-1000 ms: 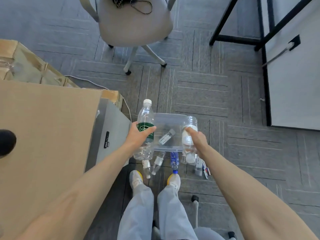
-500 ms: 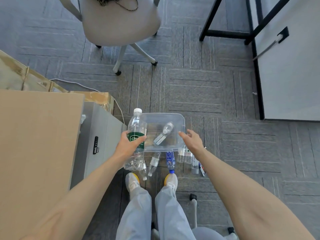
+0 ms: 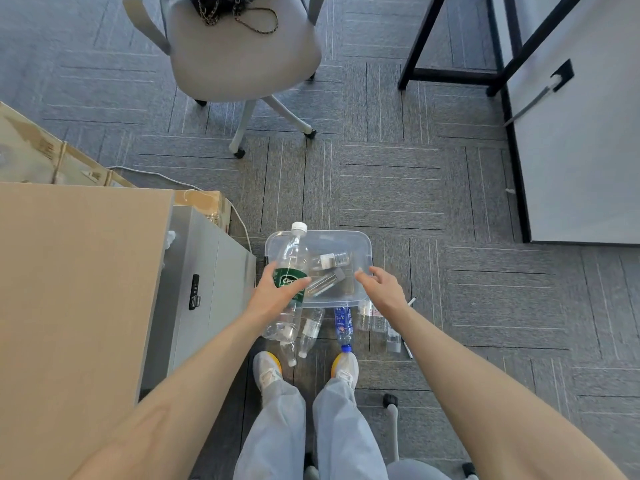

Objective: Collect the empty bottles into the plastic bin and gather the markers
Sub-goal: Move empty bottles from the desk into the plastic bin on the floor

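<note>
A clear plastic bin [image 3: 360,241] sits on the carpet in front of my feet, with two small clear bottles [image 3: 329,261] lying in it. My left hand [image 3: 277,294] grips a large clear bottle with a green label [image 3: 292,252], held upright over the bin's left edge. My right hand [image 3: 382,289] hovers over the bin's right front corner, fingers apart and empty. Between bin and shoes lie several bottles, among them a blue-labelled one [image 3: 343,323] and a clear one [image 3: 310,332]. Markers [image 3: 394,339] lie under my right forearm, partly hidden.
A grey cabinet [image 3: 204,289] and a cardboard-coloured surface [image 3: 79,306] stand close on the left. An office chair [image 3: 242,46] with a chain on its seat is ahead. A black table frame [image 3: 450,74] and a white panel [image 3: 581,150] are at the right.
My right hand held a clear bottle a second ago; a second bottle now lies in the bin and that hand is empty. My left hand has shifted its bottle towards the bin.
</note>
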### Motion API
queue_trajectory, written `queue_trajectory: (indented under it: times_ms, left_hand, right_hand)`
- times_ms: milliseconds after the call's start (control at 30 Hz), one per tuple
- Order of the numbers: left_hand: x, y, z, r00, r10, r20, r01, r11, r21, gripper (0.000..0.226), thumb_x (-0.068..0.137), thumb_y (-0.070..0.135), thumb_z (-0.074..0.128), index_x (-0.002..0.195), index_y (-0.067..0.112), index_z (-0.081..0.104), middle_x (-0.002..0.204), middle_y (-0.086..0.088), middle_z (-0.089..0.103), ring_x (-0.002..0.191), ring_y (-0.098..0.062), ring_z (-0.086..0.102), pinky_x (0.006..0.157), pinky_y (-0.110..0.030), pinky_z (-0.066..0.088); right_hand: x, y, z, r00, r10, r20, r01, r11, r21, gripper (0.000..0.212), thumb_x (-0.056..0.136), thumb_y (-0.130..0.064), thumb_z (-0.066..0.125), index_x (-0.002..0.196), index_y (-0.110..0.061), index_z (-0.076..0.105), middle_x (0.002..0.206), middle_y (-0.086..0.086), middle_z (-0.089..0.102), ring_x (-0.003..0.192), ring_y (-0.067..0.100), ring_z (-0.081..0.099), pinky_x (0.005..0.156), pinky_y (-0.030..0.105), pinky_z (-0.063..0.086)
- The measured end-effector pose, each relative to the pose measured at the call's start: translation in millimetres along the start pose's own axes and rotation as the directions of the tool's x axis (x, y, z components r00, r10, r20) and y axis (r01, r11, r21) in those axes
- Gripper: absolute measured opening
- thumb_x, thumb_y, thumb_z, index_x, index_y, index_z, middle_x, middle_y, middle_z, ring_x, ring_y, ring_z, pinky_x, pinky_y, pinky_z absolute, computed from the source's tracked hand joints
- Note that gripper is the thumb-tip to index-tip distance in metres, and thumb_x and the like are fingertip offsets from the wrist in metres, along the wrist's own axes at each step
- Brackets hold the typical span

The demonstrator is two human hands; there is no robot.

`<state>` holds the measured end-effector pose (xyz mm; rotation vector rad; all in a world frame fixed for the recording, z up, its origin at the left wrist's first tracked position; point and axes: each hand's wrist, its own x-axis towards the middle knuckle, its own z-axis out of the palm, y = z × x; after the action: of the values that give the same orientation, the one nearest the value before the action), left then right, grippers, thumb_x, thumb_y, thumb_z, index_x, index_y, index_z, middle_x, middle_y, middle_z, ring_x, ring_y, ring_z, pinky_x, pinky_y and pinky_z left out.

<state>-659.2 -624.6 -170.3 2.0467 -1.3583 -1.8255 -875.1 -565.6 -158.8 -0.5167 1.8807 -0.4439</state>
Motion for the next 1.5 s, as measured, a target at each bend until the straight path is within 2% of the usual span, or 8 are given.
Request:
queue_trajectory:
  times_ms: [67,367,433,533,633,767,1233,1500]
  left_hand:
    - [7,-2,8,1.0,-0.015,0.022,0.014,0.999,0.049,0.097,0.068,0.061,0.076,0.147,0.032,0.027,0.129,-0.003,0.053,0.102,-0.022,0.064,0.083,-0.04,0.059]
    - [73,-9,45,0.991,-0.092,0.093,0.07,0.973,0.218,0.099,0.071,0.047,0.077,0.148,0.022,0.02,0.121,-0.008,0.055,0.101,-0.025,0.062,0.085,-0.04,0.056]
    - [83,-7,50,0.994,-0.042,0.102,0.017,0.972,0.236,0.105,0.075,0.037,0.08,0.153,0.02,0.013,0.128,-0.008,0.052,0.107,-0.025,0.059,0.085,-0.034,0.051]
    - [86,1,52,0.997,0.03,0.073,-0.051,0.95,0.308,0.113,0.076,0.037,0.08,0.156,0.02,0.003,0.155,-0.01,0.031,0.136,-0.031,0.041,0.105,-0.042,0.038]
    - [75,7,44,0.996,0.077,0.047,-0.089,0.924,0.372,0.103,0.077,0.04,0.074,0.156,0.019,0.012,0.16,-0.008,0.025,0.142,-0.029,0.033,0.114,-0.046,0.033]
    - [60,17,30,0.995,0.068,0.067,-0.089,0.916,0.392,0.093,0.079,0.043,0.072,0.153,0.018,0.022,0.153,-0.006,0.038,0.135,-0.027,0.042,0.1,-0.037,0.039]
    - [4,59,-6,0.996,0.074,0.058,-0.091,0.907,0.41,0.081,0.089,0.039,0.066,0.154,0.012,0.025,0.157,-0.009,0.032,0.14,-0.028,0.037,0.112,-0.039,0.034]
    - [-70,80,-30,0.994,0.11,-0.019,-0.095,0.927,0.364,0.073,0.088,0.044,0.063,0.148,0.014,0.034,0.147,-0.008,0.047,0.13,-0.027,0.048,0.108,-0.041,0.04]
  right_hand:
    - [0,3,1,1.0,-0.01,0.009,0.01,1.0,-0.002,0.064,0.095,-0.041,0.055,0.149,-0.013,0.035,0.148,0.01,0.046,0.133,0.026,0.045,0.105,0.036,0.036]
    - [42,23,-10,0.999,-0.048,-0.001,0.048,0.994,-0.096,0.063,0.092,-0.043,0.057,0.148,-0.02,0.039,0.148,0.006,0.047,0.132,0.024,0.048,0.106,0.04,0.038]
    - [52,27,-12,0.998,-0.066,-0.01,0.065,0.992,-0.105,0.065,0.09,-0.043,0.058,0.148,-0.02,0.039,0.149,0.006,0.045,0.134,0.024,0.046,0.107,0.041,0.038]
    - [55,30,-15,0.997,-0.069,-0.026,0.065,0.991,-0.115,0.064,0.09,-0.043,0.057,0.147,-0.021,0.04,0.15,0.005,0.044,0.135,0.024,0.044,0.107,0.042,0.037]
    - [46,28,-15,0.998,-0.059,-0.017,0.056,0.992,-0.111,0.062,0.091,-0.042,0.056,0.147,-0.019,0.04,0.149,0.008,0.045,0.134,0.025,0.045,0.105,0.04,0.038]
    - [33,16,-16,0.998,-0.066,-0.007,0.065,0.994,-0.09,0.064,0.091,-0.043,0.056,0.147,-0.018,0.041,0.15,0.007,0.044,0.136,0.024,0.043,0.107,0.04,0.036]
    - [-19,-42,-19,0.985,-0.173,0.024,0.174,0.983,-0.058,0.064,0.092,-0.045,0.055,0.148,-0.02,0.038,0.152,0.005,0.041,0.136,0.024,0.043,0.112,0.044,0.035]
    - [-75,-64,-23,0.971,-0.233,0.061,0.237,0.969,-0.076,0.061,0.094,-0.044,0.054,0.148,-0.019,0.04,0.15,0.007,0.043,0.134,0.025,0.044,0.109,0.042,0.036]
